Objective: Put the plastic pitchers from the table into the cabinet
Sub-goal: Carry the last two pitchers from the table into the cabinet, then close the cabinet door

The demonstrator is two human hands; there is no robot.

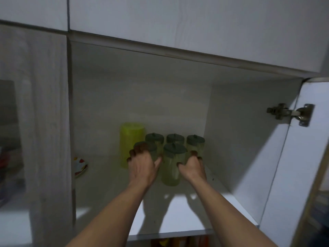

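Observation:
Several pale green plastic pitchers with dark lids stand in a cluster on the white shelf (187, 220) of the open cabinet. My left hand (142, 166) is wrapped over the lid and side of the front-left pitcher (152, 151). My right hand (193, 166) is curled against the right side of the front-middle pitcher (171, 166), thumb touching it. Three more pitchers stand in a row behind: one at back left (154, 139), one in the middle (175, 138) and one at back right (195, 141).
A tall yellow-green plastic container (130, 139) stands left of the cluster. A small colourful dish (80, 166) lies by the left wall. The cabinet door (302, 157) hangs open at right on its hinge (292, 113). Coloured items show below the shelf (178, 242).

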